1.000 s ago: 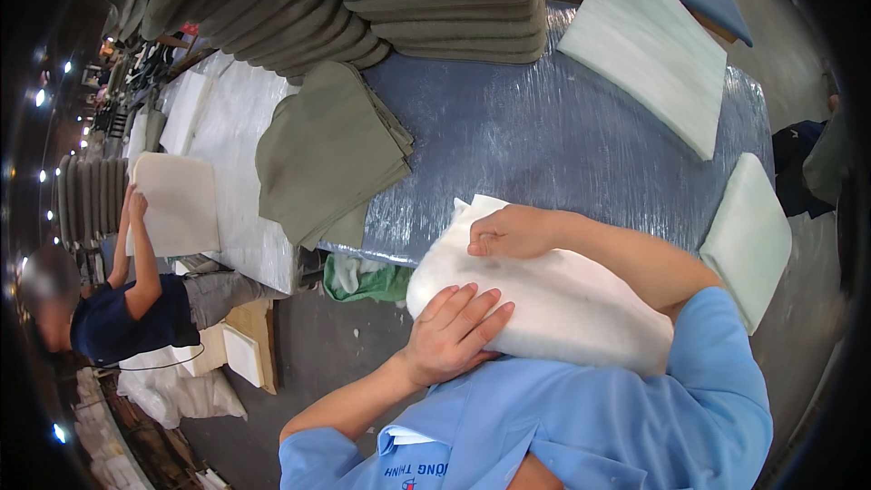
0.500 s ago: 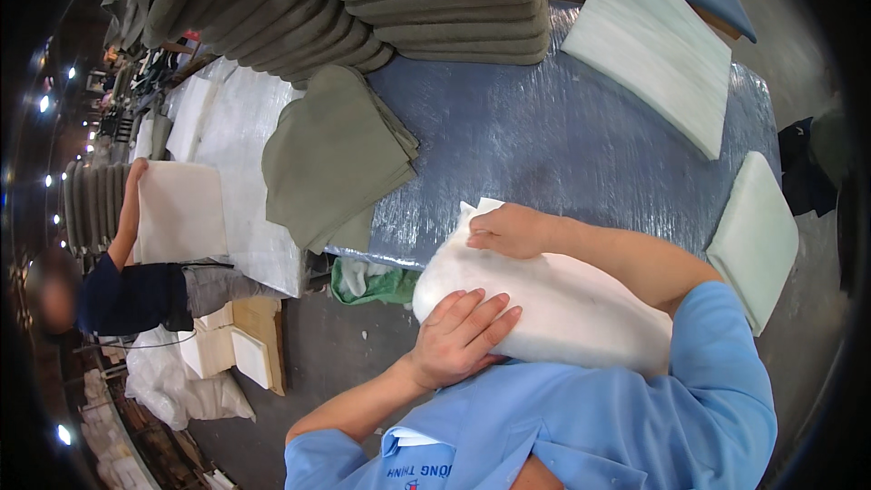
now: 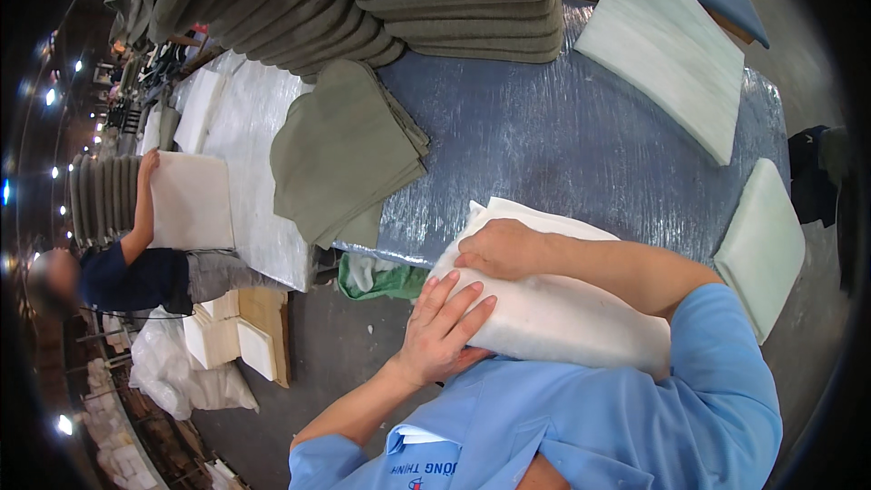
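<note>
A thick white cushion pad [image 3: 572, 322] with soft, fibrous wadding rests against the front of my blue shirt, bent over along its length. My left hand [image 3: 440, 327] steadies its left end, fingers spread over the white surface and thumb lower down near my shirt. On the upper side my right hand [image 3: 502, 249] is closed in a fist-like grip at the pad's fold, its fingertips partly hidden. White layers [image 3: 531, 211] stick up behind that hand. Just beyond lies a loose pile of olive-grey fabric covers [image 3: 340, 159] on the plastic-wrapped table [image 3: 508, 136].
Tall stacks of dark olive cushions [image 3: 454, 4] stand at the table's far side. Pale pads lie at the far right [image 3: 671, 50] and right edge [image 3: 762, 249]. A green bag [image 3: 386, 281] sits below the table. At left a co-worker [image 3: 136, 263] holds a white pad [image 3: 192, 201].
My left hand has shifted slightly up the pad's end. The right hand has moved a little down and left, and more white layer shows behind it. The view has shifted slightly.
</note>
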`<state>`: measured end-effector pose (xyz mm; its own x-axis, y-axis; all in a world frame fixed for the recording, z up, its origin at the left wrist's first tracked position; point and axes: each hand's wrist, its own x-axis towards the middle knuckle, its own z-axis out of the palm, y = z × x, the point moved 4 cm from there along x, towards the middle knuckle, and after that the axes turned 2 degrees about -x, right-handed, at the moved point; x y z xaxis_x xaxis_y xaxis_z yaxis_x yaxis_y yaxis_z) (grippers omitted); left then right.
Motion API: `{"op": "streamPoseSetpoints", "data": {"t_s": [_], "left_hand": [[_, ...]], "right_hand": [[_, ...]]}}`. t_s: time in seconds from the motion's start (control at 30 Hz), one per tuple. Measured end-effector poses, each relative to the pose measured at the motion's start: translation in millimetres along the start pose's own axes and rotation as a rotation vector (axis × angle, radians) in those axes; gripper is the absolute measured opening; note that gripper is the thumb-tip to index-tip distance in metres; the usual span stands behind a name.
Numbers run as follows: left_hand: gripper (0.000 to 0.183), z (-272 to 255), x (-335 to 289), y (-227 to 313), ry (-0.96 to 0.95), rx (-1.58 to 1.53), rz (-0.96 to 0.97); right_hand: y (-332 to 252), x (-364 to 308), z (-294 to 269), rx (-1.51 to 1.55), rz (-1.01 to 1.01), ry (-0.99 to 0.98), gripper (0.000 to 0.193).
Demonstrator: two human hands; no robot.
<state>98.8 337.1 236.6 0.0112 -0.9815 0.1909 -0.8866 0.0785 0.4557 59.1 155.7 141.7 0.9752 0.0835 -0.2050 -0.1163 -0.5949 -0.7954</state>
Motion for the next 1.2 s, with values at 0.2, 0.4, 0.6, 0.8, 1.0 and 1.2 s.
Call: {"op": "streamPoseSetpoints", "data": {"t_s": [0.2, 0.4, 0.6, 0.8, 1.0, 1.2], "left_hand": [[0.068, 6.8, 11.9, -4.5, -0.018, -0.018, 0.091], [0.058, 11.0, 3.1, -6.1, -0.030, 0.047, 0.085], [0.068, 8.2, 3.3, -4.0, -0.025, -0.012, 0.078], [0.093, -11.6, -18.8, -17.8, 0.286, -0.305, -0.198], [0.103, 21.9, -16.9, -13.5, 0.272, -0.811, -0.710], [0.090, 12.4, 9.4, -11.4, 0.136, -0.392, -0.727]], "right_hand": [[73.5, -2.5, -16.4, 0.008, 0.245, 0.015, 0.039], [-10.6, -6.1, -23.2, 0.282, -0.093, -0.129, 0.032], [27.8, -5.0, -7.3, 0.048, 0.043, -0.111, 0.037], [42.8, -9.2, -23.8, 0.203, 0.228, 0.021, 0.034], [-23.9, -1.5, -40.3, 0.256, 0.007, 0.050, 0.033], [-36.2, -1.0, -25.1, 0.058, 0.024, -0.122, 0.040]]}}
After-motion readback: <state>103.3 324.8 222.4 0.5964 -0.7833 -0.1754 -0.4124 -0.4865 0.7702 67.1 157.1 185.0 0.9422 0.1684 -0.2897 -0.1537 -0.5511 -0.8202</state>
